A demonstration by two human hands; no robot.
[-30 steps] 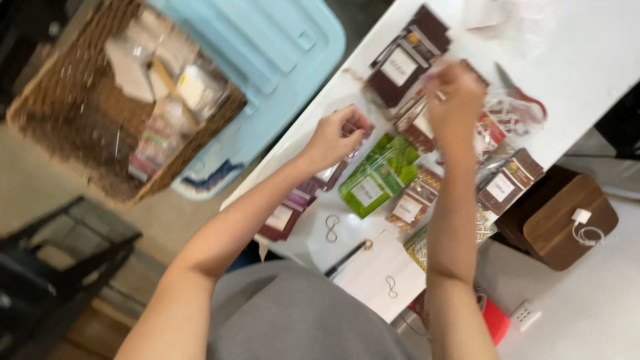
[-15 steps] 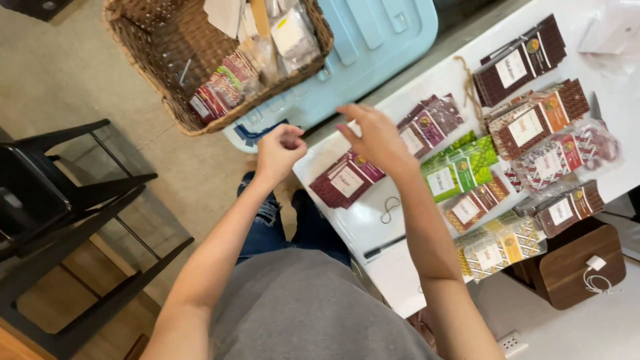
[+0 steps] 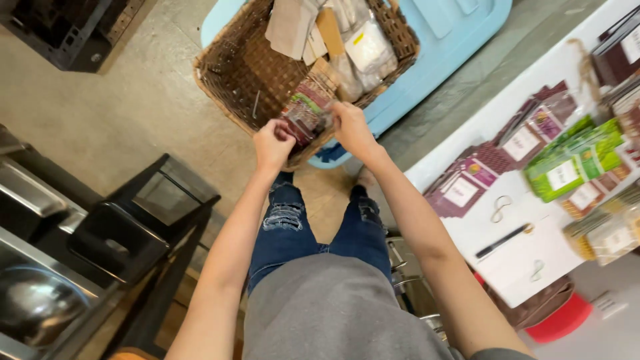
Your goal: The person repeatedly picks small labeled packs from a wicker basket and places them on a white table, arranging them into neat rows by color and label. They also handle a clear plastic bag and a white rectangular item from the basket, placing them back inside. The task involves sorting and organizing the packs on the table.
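Observation:
Both my hands hold a bundle of small clear packets (image 3: pixel 308 110) with dark red contents, at the near rim of a brown wicker basket (image 3: pixel 243 63). My left hand (image 3: pixel 273 143) grips the bundle's lower left side. My right hand (image 3: pixel 351 127) grips its right side. The basket holds several more packets and paper bags (image 3: pixel 347 40). It rests on a light blue plastic lid (image 3: pixel 453 40) on the floor.
A white table (image 3: pixel 507 113) at the right carries maroon packets (image 3: pixel 467 187), green packets (image 3: pixel 567 163), a black pen (image 3: pixel 503 241) and rubber bands. A black metal rack (image 3: pixel 133 240) with steel trays stands at the left. A red container (image 3: pixel 563 320) sits under the table.
My view has swung from the table to the basket. Both hands left the table and moved to the basket's rim, where they now hold a bundle of packets.

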